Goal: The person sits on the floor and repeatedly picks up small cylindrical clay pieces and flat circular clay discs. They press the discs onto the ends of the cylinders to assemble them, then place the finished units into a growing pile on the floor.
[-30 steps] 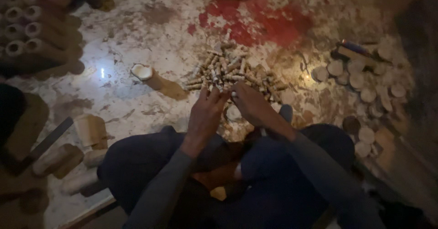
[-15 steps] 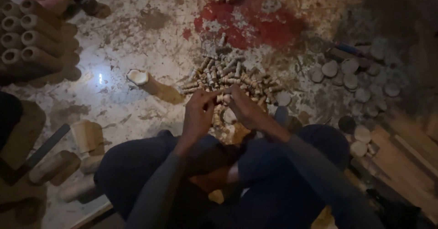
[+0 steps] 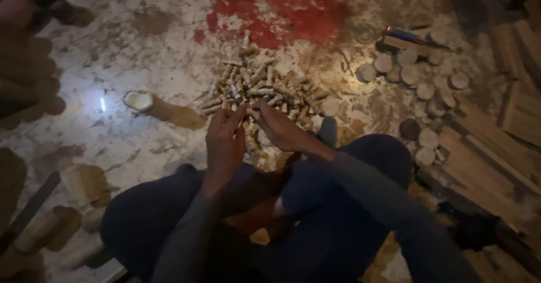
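Both hands, left hand (image 3: 225, 139) and right hand (image 3: 279, 128), are hovering at the near edge of the pile of small wooden pegs (image 3: 262, 88) on the floor (image 3: 141, 52), fingers pinching together, can't tell if they're gripping a peg, with round wooden discs (image 3: 420, 77) sitting off to the pile's right.

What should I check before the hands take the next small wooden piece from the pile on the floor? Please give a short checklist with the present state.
1. Pile of small wooden pegs lies within reach, just ahead of both hands: ok.
2. Left hand is raised at the pile's near edge: ok.
3. Right hand has its fingers at the pegs: ok.
4. Whether either hand already holds a peg: cannot tell, too dim.
5. Small white cup stands apart from the pile: ok.
6. Round wooden discs lie apart on the right: ok.
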Tool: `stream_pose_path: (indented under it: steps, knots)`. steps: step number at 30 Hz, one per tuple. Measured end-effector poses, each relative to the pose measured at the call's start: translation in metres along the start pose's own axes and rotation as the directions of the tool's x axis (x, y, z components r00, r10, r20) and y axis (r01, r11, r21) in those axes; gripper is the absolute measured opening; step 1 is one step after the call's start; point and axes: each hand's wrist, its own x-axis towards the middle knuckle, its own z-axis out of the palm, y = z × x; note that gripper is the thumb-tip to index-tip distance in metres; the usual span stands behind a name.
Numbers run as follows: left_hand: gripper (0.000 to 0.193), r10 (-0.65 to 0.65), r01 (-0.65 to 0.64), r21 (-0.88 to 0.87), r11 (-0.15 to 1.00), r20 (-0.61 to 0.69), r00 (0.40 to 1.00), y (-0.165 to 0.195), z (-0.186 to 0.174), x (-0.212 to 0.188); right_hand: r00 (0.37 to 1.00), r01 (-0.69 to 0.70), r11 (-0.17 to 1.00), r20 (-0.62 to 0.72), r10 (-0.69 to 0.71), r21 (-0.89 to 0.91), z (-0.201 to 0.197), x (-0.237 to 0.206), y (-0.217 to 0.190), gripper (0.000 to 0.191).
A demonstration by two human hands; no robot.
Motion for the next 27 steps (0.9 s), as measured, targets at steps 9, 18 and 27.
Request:
stream_pose_path:
  steps: [9,18,27]
  knots:
    - [0.049,0.049,-0.049,0.006,0.999,-0.022,0.999,0.001,-0.001,0.001,0.990,0.126,0.991,-0.076,-0.122,0.048,-0.004,-0.003,-0.010,0.025]
    - [0.043,0.051,-0.051,0.013,0.999,0.026,0.998,0.013,-0.009,0.002,0.993,0.118,0.991,-0.004,-0.118,0.061,-0.008,-0.007,-0.013,0.029]
    - [0.027,0.115,-0.115,-0.088,0.989,-0.009,0.993,0.047,-0.049,0.007,0.970,-0.171,0.985,-0.183,0.161,-0.039,0.017,-0.034,0.024,0.030]
